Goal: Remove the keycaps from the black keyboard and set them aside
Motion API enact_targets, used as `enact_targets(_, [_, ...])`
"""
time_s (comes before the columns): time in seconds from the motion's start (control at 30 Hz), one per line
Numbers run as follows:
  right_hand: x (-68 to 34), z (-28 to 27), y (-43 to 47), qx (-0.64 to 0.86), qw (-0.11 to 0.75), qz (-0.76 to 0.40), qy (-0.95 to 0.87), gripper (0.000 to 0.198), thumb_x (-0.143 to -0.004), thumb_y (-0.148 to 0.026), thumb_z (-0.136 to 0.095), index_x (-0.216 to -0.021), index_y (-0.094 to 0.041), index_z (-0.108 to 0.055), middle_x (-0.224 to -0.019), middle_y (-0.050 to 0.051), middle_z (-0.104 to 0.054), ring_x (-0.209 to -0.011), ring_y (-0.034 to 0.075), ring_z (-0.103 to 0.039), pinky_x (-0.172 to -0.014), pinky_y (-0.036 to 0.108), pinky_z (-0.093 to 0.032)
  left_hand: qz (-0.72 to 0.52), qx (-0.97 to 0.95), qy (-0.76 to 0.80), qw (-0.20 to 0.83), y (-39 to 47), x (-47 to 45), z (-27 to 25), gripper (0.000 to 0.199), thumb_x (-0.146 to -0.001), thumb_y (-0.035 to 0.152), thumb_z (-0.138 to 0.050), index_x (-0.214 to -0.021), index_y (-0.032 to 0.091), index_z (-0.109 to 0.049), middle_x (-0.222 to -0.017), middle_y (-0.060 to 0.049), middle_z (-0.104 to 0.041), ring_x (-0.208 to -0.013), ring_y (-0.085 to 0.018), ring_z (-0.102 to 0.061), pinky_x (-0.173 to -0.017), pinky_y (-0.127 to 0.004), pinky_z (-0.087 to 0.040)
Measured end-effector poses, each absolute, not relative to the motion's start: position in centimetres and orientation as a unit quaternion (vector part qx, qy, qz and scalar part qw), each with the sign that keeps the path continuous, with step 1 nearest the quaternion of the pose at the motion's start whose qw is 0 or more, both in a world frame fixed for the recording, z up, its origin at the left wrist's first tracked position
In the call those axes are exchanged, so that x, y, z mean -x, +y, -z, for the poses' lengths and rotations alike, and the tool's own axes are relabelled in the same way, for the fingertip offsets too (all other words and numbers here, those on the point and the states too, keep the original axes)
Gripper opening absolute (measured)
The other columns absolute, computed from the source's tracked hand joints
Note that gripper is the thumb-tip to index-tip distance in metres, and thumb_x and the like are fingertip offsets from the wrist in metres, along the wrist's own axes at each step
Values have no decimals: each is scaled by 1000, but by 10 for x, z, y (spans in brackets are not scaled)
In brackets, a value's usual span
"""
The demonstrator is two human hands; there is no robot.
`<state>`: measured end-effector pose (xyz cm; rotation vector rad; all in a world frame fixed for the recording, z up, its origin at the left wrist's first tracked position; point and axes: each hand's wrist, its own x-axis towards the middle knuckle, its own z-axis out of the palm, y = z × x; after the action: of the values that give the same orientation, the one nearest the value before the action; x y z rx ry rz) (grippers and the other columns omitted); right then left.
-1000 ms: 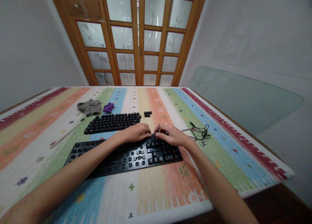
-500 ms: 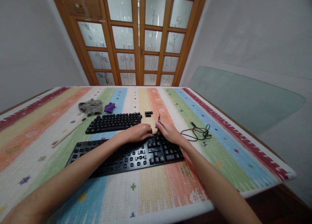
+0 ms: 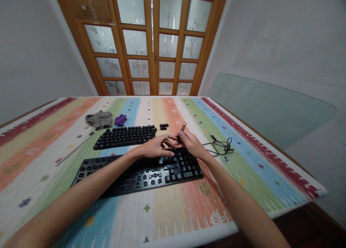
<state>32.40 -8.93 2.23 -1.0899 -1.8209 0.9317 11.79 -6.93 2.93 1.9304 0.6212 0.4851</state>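
Note:
A black keyboard (image 3: 155, 179) lies on the striped tablecloth; many of its left and middle keys are bare stems, while the number pad (image 3: 186, 165) at the right keeps its keycaps. Closed fingers of my right hand (image 3: 190, 143) grip a slim, dark and brownish tool (image 3: 182, 129), its upper end tilted to the right and its lower end over the keyboard's back edge. My left hand (image 3: 156, 146) rests over the keyboard, thumb and fingers spread in a curve beside the tool's lower end. Whether a keycap sits at that end is hidden.
Behind the keyboard, loose black keycaps (image 3: 125, 135) stand in rows, with several more keycaps (image 3: 163, 126) to their right. A grey cloth (image 3: 99, 119), a purple cloth (image 3: 120, 120) and a toothbrush (image 3: 74, 149) lie at left. A black cable (image 3: 223, 146) coils at right.
The tool in my right hand has gone from nearly upright to leaning right. My left hand's fingers have spread apart and shifted slightly towards the tool.

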Motion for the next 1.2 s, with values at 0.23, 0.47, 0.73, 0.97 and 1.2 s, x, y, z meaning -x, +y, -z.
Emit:
enact_targets(0.23, [-324, -29, -95, 406, 393, -370, -737, 56, -90, -72, -34, -85, -18, -52, -71, 4, -65, -60, 15, -56, -59, 29, -44, -244, -716, 232, 611, -66, -124, -18, 54, -69, 27, -80, -115, 15, -54, -93, -5, -68, -81, -15, -63, -75, -31, -47])
enact_targets(0.47, [-323, -29, -94, 416, 406, -364, -728, 60, -88, -74, -36, -88, -17, -54, -70, 5, -65, -60, 16, -57, -58, 29, -45, -271, -767, 282, 508, -65, -118, -25, 35, -67, 27, -81, -95, 14, -66, -86, -3, -70, -78, -14, -62, -76, -30, -49])
enact_targets(0.73, [-325, -26, -91, 443, 439, -350, -700, 60, -88, -73, -38, -90, -16, -56, -71, 5, -65, -61, 16, -60, -60, 29, -47, -289, -794, 289, 449, -51, -115, -33, 25, -69, 29, -78, -84, 12, -68, -75, -2, -68, -69, -13, -62, -69, -26, -51])
enact_targets(0.97, [-325, -28, -91, 448, 446, -335, -699, 58, -89, -72, -38, -87, -17, -56, -68, 4, -65, -60, 16, -59, -59, 29, -46, -346, -858, 309, 221, -9, -123, -30, 12, -77, 19, -70, -89, 14, -67, -87, -4, -65, -71, -13, -61, -70, -27, -51])
enact_targets(1.2, [-325, -29, -94, 442, 442, -332, -707, 58, -88, -72, -38, -87, -17, -55, -69, 4, -65, -59, 15, -59, -58, 28, -46, -255, -921, 291, 52, 28, -139, -11, 10, -77, 13, -68, -87, 13, -67, -83, -7, -65, -88, -22, -57, -83, -37, -46])
